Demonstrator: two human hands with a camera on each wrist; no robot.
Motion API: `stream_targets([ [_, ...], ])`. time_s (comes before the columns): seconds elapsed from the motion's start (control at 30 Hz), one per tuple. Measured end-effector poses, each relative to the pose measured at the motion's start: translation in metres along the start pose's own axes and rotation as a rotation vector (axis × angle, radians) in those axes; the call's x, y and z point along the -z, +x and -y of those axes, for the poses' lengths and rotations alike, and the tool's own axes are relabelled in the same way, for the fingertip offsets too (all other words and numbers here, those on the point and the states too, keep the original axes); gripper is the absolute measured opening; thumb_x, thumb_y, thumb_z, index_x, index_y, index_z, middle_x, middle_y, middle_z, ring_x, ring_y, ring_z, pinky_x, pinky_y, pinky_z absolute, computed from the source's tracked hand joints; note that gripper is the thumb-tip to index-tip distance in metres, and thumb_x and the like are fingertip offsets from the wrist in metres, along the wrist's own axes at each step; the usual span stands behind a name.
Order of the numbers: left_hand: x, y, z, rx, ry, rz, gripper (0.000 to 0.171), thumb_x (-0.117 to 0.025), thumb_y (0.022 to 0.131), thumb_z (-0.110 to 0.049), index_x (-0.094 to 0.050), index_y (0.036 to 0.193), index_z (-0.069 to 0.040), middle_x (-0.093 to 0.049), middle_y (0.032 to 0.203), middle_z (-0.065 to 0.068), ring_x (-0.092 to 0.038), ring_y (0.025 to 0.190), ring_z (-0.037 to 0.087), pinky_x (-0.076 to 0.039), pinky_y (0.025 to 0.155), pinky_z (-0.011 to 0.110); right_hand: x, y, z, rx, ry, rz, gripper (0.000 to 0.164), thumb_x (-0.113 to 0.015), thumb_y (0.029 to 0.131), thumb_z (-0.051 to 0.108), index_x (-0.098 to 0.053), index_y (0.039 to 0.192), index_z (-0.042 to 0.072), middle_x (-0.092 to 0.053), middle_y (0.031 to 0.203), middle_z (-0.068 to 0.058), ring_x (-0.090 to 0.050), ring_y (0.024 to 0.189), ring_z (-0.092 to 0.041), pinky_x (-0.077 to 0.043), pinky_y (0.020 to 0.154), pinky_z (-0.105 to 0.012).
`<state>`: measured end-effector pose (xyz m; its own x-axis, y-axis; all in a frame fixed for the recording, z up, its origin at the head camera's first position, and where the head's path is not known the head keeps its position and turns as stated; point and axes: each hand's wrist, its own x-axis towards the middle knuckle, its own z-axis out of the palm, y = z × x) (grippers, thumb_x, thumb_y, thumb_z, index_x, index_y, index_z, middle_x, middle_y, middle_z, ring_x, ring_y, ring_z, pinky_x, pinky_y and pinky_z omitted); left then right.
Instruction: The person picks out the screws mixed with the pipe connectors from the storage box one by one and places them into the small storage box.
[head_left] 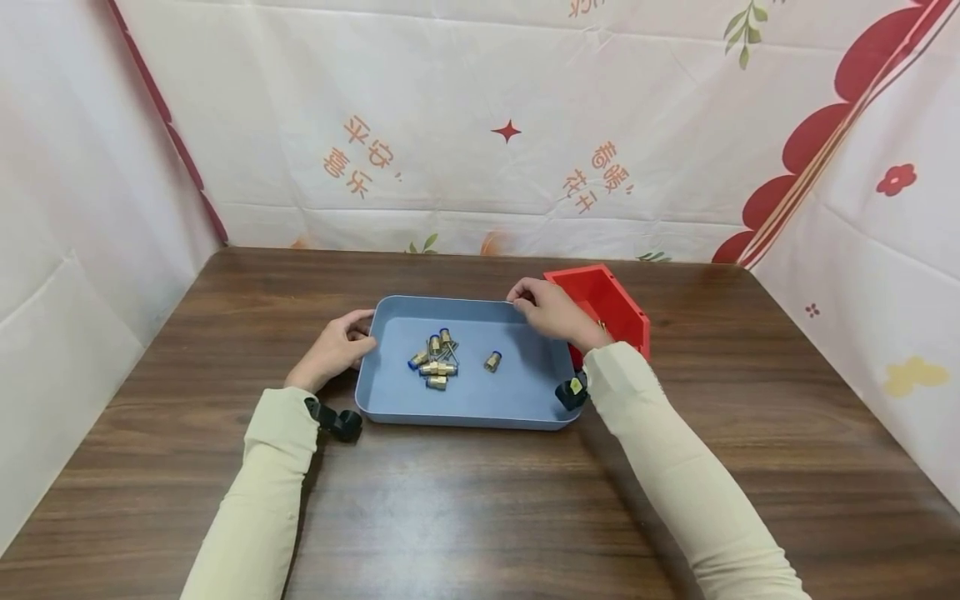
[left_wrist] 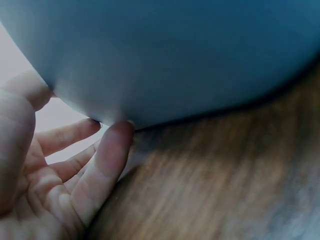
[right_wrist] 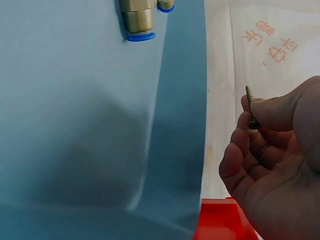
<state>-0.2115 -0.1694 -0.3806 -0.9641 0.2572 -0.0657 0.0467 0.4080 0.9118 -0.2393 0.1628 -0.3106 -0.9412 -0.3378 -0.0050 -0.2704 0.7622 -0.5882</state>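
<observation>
A shallow blue-grey tray (head_left: 480,408) stands on the table. My left hand (head_left: 335,352) is at its left side, the fingertips (left_wrist: 117,137) against the outer wall. Between thumb and fingers my right hand (head_left: 557,314) pinches a small screw (right_wrist: 251,111), tip pointing up in the right wrist view, just past the tray's far rim. Inside the tray, several brass push-in fittings (head_left: 437,368) with blue rings lie in a heap with some screws (head_left: 452,351). One brass fitting (head_left: 492,361) lies apart to the right of them.
A red bin (head_left: 609,304) stands close by the tray's right side, partly hidden behind my right forearm, with some brass-coloured pieces (head_left: 602,324) inside. The brown wooden table (head_left: 450,508) ends at a white patterned curtain (head_left: 450,167) behind.
</observation>
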Motion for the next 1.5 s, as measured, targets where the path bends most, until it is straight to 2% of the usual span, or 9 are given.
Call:
stream_targets([
  [0.37, -0.003, -0.001, 0.002, 0.015, -0.013, 0.0, 0.059, -0.052, 0.092, -0.011, -0.033, 0.147, -0.004, -0.051, 0.119, 0.023, -0.054, 0.091, 0.022, -0.051, 0.063, 0.027, 0.017, -0.007, 0.004, -0.005, -0.039, -0.018, 0.022, -0.049, 0.098, 0.012, -0.057, 0.116, 0.002, -0.061, 0.111, -0.018, -0.053, 0.086, -0.026, -0.047, 0.076, -0.033],
  [0.8, -0.004, -0.001, 0.004, 0.017, -0.016, 0.001, 0.059, -0.052, 0.091, -0.01, -0.034, 0.147, -0.004, -0.052, 0.118, 0.023, -0.054, 0.091, 0.022, -0.051, 0.063, 0.026, 0.03, -0.014, -0.015, -0.038, -0.067, -0.033, 0.021, -0.048, 0.098, 0.013, -0.058, 0.114, 0.003, -0.062, 0.11, -0.019, -0.054, 0.085, -0.025, -0.047, 0.073, -0.032],
  [1.0, -0.003, 0.002, 0.004, 0.018, -0.007, -0.008, 0.058, -0.051, 0.091, -0.01, -0.036, 0.146, -0.005, -0.052, 0.117, 0.022, -0.054, 0.09, 0.022, -0.051, 0.063, 0.026, 0.039, -0.017, -0.024, -0.044, -0.048, -0.043, 0.023, -0.045, 0.099, 0.013, -0.058, 0.115, 0.001, -0.06, 0.094, -0.018, -0.048, 0.066, -0.021, -0.042, 0.064, -0.031],
  [1.07, -0.003, 0.002, 0.004, 0.021, -0.003, -0.013, 0.057, -0.051, 0.091, -0.01, -0.036, 0.146, -0.006, -0.052, 0.117, 0.022, -0.053, 0.091, 0.022, -0.051, 0.064, 0.027, 0.042, -0.019, -0.027, -0.049, -0.059, -0.046, 0.023, -0.046, 0.099, 0.014, -0.059, 0.115, 0.003, -0.059, 0.092, -0.016, -0.046, 0.065, -0.021, -0.042, 0.064, -0.031],
  [1.33, -0.002, 0.001, 0.002, 0.008, -0.002, -0.007, 0.057, -0.051, 0.091, -0.011, -0.035, 0.146, -0.006, -0.052, 0.117, 0.022, -0.053, 0.089, 0.02, -0.052, 0.064, 0.027, 0.05, -0.026, -0.042, -0.06, -0.062, -0.048, 0.023, -0.045, 0.1, 0.015, -0.057, 0.115, 0.003, -0.058, 0.108, -0.016, -0.05, 0.086, -0.025, -0.044, 0.074, -0.033],
  [1.5, -0.001, 0.0, 0.002, 0.006, -0.018, 0.0, 0.057, -0.051, 0.092, -0.01, -0.034, 0.147, -0.005, -0.051, 0.118, 0.023, -0.053, 0.09, 0.021, -0.051, 0.063, 0.027, 0.053, -0.03, -0.049, -0.091, -0.076, -0.05, 0.024, -0.044, 0.1, 0.015, -0.055, 0.117, 0.002, -0.055, 0.11, -0.017, -0.05, 0.086, -0.025, -0.044, 0.073, -0.033],
])
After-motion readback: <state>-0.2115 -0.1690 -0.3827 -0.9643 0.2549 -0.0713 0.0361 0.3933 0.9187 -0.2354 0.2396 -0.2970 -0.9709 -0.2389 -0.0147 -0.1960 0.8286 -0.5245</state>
